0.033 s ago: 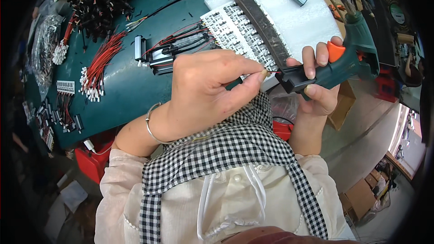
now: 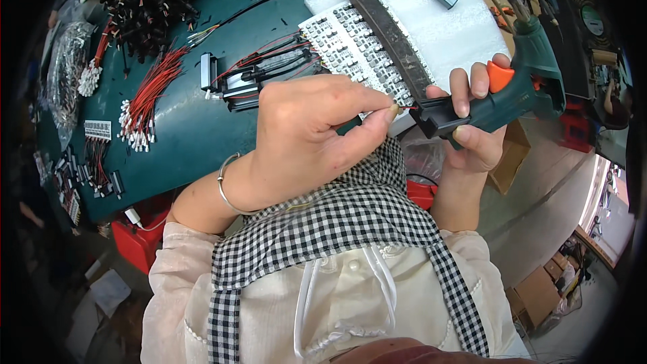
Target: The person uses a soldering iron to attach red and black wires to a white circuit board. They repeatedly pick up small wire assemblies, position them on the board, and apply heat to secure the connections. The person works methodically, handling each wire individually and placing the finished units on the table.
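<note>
The left hand [image 2: 303, 135] pinches a thin red wire [image 2: 406, 107] at the black nose of the green, orange-triggered hand tool [image 2: 502, 98], which the right hand's [image 2: 475, 128] grip clasps above the green desk [image 2: 182, 128]; seating the wire tip seemingly demands steady alignment.

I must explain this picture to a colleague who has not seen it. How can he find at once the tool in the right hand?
Start at the white foam sheet on the dark green table. At its near edge the right hand grips a green pistol-shaped tool. Its orange trigger and black nose, which points at the thin red wire pinched by the left hand, set it apart.
</note>
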`<state>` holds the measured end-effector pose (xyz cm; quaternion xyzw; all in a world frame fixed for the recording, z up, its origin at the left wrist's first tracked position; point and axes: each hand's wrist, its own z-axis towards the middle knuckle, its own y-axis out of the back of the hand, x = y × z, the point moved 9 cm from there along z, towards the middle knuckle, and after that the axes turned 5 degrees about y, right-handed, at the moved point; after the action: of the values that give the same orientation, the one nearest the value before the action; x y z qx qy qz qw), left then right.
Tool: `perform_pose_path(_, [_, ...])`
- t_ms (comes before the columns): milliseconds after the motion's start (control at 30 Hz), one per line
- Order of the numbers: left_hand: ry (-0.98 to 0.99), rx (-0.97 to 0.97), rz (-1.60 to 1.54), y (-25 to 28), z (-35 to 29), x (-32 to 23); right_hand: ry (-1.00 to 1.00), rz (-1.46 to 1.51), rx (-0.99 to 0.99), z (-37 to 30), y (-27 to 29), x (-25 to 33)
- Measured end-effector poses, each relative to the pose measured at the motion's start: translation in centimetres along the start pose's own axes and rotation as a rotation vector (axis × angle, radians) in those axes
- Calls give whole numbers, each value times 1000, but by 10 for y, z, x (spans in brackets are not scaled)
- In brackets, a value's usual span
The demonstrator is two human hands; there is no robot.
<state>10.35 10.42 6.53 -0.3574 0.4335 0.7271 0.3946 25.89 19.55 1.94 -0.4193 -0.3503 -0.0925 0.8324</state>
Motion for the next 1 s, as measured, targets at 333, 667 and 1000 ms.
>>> perform_pose_path(333, [206, 227, -288, -38, -11, 24, 26, -286, 51, -2, -8, -3])
perform_pose_path(667, [47, 153, -154, -31, -5, 19, -52, -424, 75, -10, -29, -22])
perform_pose_path(1000, [26, 87, 119, -4, -14, 15, -78, -644, -163, -18, -25, -10])
